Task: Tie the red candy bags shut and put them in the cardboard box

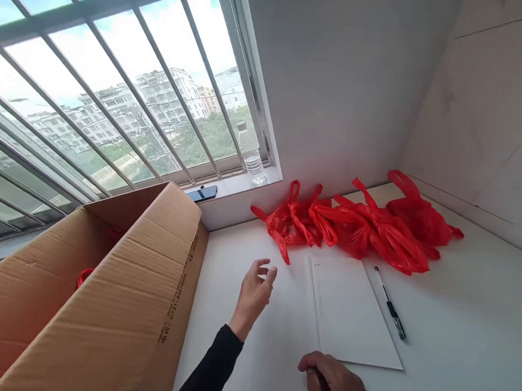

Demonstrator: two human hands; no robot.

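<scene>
1. The right hand [339, 384] is loosely curled at the pad's near edge; whether it grips or touches anything, I cannot tell. It is best kept light there, so the pad [353, 315] stays flat.
2. The left hand [254, 287] is empty, thumb and fingers slightly parted, just right of the box [120, 293]. A wider spread would suit a bulky bag.
3. The pen [391, 306] lies right of the pad; a low sweep could roll it.
4. The red bags [361, 229] sit bunched along the worktop's [470, 335] far side. Their handles look tangled, so lifting singly by the knot seems safest.
</scene>
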